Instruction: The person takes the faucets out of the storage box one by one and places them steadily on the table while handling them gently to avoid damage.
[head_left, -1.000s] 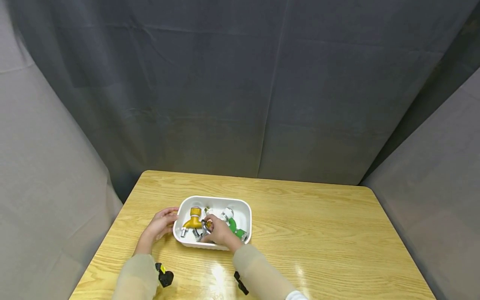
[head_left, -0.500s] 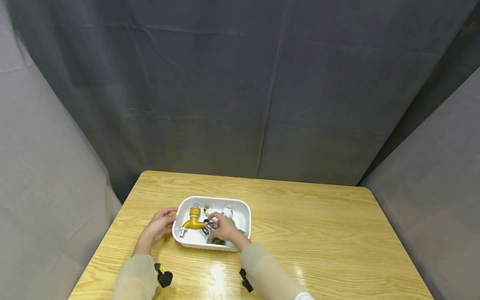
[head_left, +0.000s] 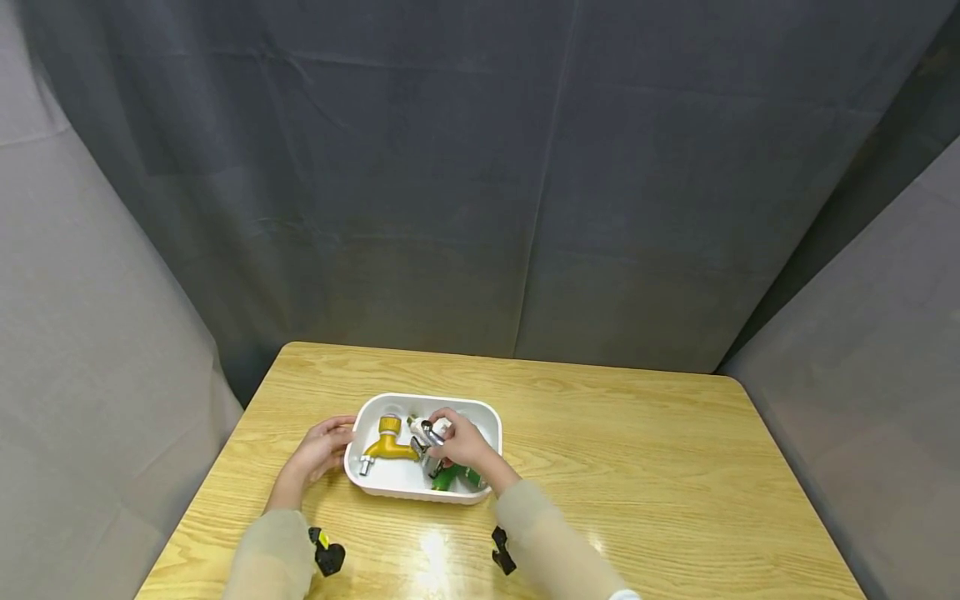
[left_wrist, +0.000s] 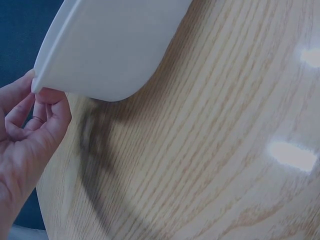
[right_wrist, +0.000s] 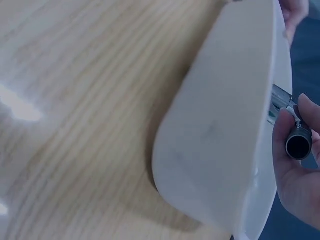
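My left hand [head_left: 321,448] pinches the left rim of a white plastic tub [head_left: 405,490] between thumb and fingers, seen closely in the left wrist view. Over the tub's right half, my right hand [head_left: 467,442] grips a chrome tap [head_left: 432,433]. The right wrist view shows the tap's round dark open end [right_wrist: 299,146] between thumb and fingers. A yellow tap [head_left: 388,447] with a chrome spout lies at the tub's left. Green fittings [head_left: 446,478] lie below the right hand, which partly hides them. A small white fitting [head_left: 416,427] is near the back wall.
The tub stands on a wood-grain table [head_left: 637,467], left of its middle. A dark grey curtain [head_left: 480,208] hangs behind, with paler cloth [head_left: 97,375] at the left side. Black wrist gear [head_left: 327,552] shows below each sleeve.
My right hand has moved right and back within the tub, carrying the chrome tap. Green parts now show nearer the front wall. The left hand stays at the rim.
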